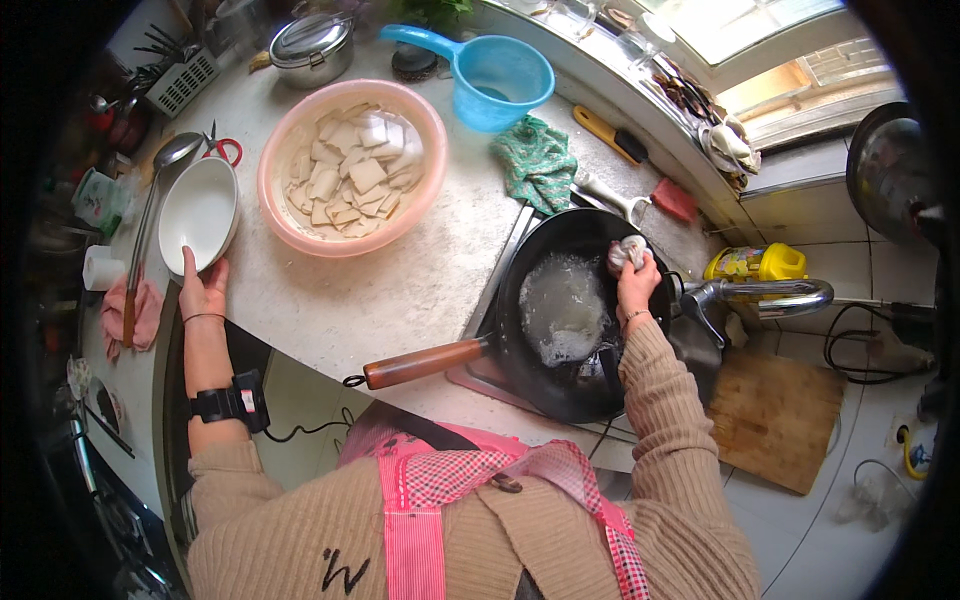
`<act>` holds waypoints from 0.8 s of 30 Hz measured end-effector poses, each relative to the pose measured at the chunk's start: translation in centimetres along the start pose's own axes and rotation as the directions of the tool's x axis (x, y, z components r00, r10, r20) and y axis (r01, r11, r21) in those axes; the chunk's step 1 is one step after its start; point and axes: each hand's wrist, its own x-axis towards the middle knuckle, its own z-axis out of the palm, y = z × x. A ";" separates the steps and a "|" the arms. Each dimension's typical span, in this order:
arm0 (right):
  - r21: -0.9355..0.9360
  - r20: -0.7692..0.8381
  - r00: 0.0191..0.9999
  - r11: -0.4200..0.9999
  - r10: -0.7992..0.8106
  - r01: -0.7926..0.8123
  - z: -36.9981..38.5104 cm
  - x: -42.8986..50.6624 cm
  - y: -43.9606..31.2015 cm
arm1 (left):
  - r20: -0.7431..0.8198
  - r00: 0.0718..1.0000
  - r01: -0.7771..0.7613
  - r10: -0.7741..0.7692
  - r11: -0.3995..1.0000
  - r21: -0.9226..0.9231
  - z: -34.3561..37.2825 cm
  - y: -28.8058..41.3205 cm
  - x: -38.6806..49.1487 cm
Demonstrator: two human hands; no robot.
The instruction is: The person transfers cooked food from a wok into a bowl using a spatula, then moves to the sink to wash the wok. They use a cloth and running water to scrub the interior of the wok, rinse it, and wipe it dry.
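Note:
My left hand (202, 289) grips the near rim of a white bowl (196, 214), tilted at the left of the counter. A bunched pale cloth (628, 251) is held in my right hand (637, 285) at the right inner wall of a black wok (517, 300). Cloudy, foamy water (564, 307) lies in the wok, whose wooden handle (427, 363) points left over the counter edge. Between my hands stands a pink basin (271, 199) with pale, flat cut pieces (367, 176) in water.
Behind the basin are a blue dipper (501, 75) and a lidded steel pot (311, 49). A green cloth (536, 161) lies behind the wok. A faucet (757, 291) and a wooden cutting board (772, 420) are at right. A ladle (154, 187) and red-handled scissors (223, 148) lie near the bowl.

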 end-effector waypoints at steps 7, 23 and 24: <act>0.351 0.528 0.799 0.931 -0.287 0.103 4.5 -4.3 -6.8 | -0.054 0.993 -0.071 0.108 0.883 0.464 1.5 0.6 -11.8; 0.055 0.975 0.104 0.665 -0.198 0.745 -7.2 -8.0 -7.0 | 0.937 0.229 -0.958 -0.265 0.107 0.265 10.4 -10.1 -26.4; 0.007 0.959 0.181 0.655 -0.219 0.756 -7.0 -7.5 -6.6 | 0.947 0.206 -0.970 -0.246 0.077 0.231 10.6 -10.7 -26.7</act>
